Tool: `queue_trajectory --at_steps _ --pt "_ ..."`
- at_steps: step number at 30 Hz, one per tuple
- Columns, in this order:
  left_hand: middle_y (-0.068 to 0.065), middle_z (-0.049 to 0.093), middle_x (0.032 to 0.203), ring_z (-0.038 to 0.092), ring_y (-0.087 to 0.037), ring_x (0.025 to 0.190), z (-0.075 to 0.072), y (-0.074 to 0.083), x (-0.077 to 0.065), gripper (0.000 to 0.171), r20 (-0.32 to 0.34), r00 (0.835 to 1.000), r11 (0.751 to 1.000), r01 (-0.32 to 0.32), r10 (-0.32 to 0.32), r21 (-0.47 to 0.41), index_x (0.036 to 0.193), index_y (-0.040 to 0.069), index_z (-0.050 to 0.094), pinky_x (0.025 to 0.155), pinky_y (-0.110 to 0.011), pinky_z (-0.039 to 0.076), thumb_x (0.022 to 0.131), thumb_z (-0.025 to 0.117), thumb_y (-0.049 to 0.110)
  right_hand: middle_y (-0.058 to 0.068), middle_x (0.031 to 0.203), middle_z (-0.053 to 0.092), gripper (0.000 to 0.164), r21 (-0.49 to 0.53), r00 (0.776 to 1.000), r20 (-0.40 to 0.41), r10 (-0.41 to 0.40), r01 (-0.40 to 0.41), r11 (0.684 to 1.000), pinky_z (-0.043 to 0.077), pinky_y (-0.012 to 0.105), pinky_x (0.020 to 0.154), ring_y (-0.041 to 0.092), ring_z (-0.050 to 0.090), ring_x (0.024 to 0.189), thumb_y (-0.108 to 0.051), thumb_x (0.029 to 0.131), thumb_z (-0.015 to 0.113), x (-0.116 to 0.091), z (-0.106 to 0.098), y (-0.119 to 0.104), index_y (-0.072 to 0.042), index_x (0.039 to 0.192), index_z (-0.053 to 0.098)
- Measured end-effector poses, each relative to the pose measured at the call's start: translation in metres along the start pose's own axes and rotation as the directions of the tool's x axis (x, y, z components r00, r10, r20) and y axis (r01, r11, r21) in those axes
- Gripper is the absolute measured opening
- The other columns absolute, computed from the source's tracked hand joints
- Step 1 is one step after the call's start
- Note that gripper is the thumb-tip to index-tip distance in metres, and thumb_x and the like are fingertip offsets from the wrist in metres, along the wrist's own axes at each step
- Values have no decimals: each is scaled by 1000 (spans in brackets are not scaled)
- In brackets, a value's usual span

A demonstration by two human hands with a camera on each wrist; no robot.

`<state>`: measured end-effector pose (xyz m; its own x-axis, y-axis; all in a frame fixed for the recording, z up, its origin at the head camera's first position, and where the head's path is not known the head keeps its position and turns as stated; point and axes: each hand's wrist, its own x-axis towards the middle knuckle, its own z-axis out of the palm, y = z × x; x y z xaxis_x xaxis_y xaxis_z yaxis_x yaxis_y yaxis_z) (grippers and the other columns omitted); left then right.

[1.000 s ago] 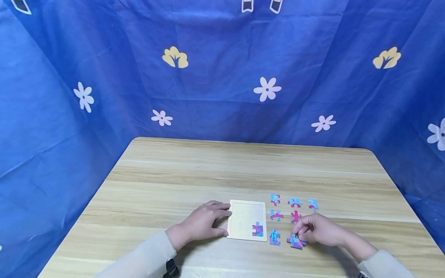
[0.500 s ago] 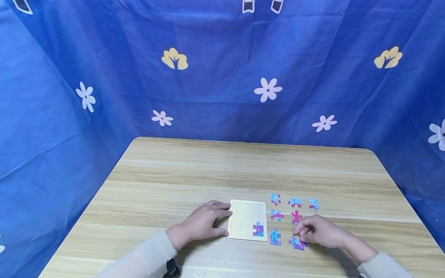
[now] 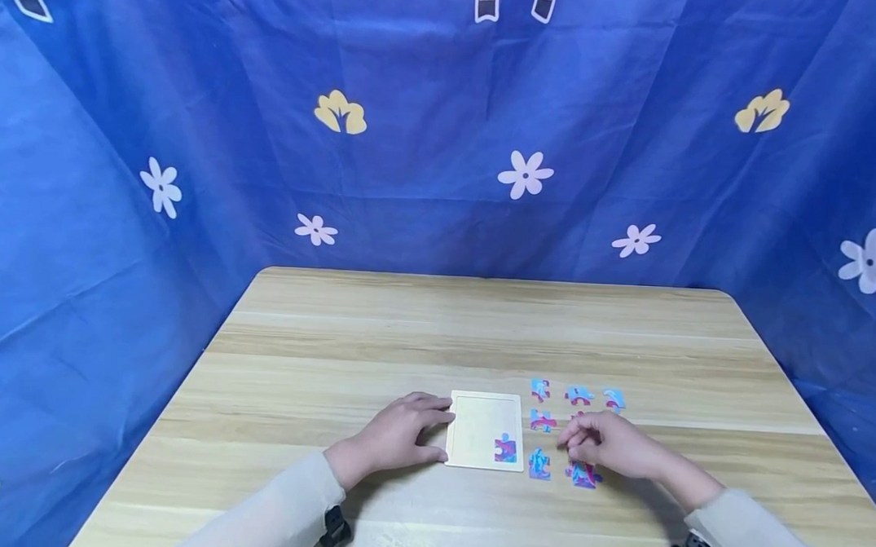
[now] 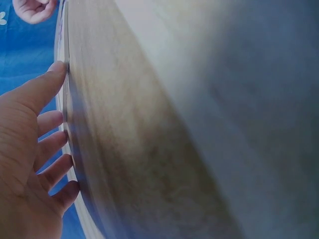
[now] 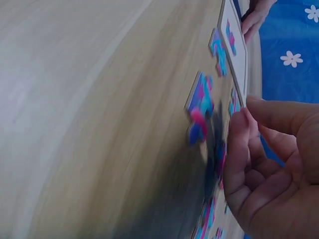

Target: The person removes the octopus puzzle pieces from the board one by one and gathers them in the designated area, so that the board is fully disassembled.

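The wooden puzzle tray lies flat, with one pink and purple jigsaw piece in its near right corner. My left hand rests at the tray's left edge, fingertips and thumb touching the rim. Over the loose pieces hovers my right hand, its fingers loosely curled and a small gap between thumb and index finger; nothing shows between them. Just below it a blue and pink jigsaw piece lies on the table, also visible in the right wrist view. A red piece behind the right hand is mostly hidden.
More loose jigsaw pieces lie right of the tray: a blue one, a pink one, and several along the back, such as a light blue piece. The wood-grain table ends at a blue curtain.
My right hand has let go of the near right jigsaw piece, which it had turned a little, and has moved up and left from it. The left hand stays at the tray.
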<state>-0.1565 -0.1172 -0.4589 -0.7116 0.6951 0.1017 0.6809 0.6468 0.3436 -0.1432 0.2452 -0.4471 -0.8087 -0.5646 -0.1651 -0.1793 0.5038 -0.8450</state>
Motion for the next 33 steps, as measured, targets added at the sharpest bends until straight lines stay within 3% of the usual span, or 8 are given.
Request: queue_trajectory --at_steps 4,10,22,33 --pt "-9 54 134 49 -26 122 0 0 0 56 -3 1000 1000 -6 6 -1 123 8 64 103 -42 38 79 75 41 5 87 62 17 44 999 -40 -10 12 999 52 23 62 15 58 74 -1 86 64 10 8 -6 -1 103 66" --pt "-8 54 135 48 -25 123 -1 1 0 57 9 1000 1000 4 -4 -3 124 9 64 104 -41 37 80 74 43 5 94 64 21 48 996 -84 -35 39 998 52 23 72 15 60 82 -3 87 65 23 25 -16 -1 108 65" --pt "-11 55 132 50 -28 121 -1 2 -1 55 -23 999 999 -30 30 -11 121 6 65 102 -42 39 79 76 39 -4 93 62 22 -102 994 -92 -53 43 994 50 23 68 9 56 79 -3 88 66 42 51 -31 -9 109 65" --pt "-10 55 133 49 -26 122 0 3 -1 55 -20 1000 1000 -19 19 -2 122 7 64 103 -40 38 79 75 39 -5 89 59 27 -136 995 -78 -58 47 990 50 22 65 8 53 76 -1 84 68 47 55 -31 -10 109 65"
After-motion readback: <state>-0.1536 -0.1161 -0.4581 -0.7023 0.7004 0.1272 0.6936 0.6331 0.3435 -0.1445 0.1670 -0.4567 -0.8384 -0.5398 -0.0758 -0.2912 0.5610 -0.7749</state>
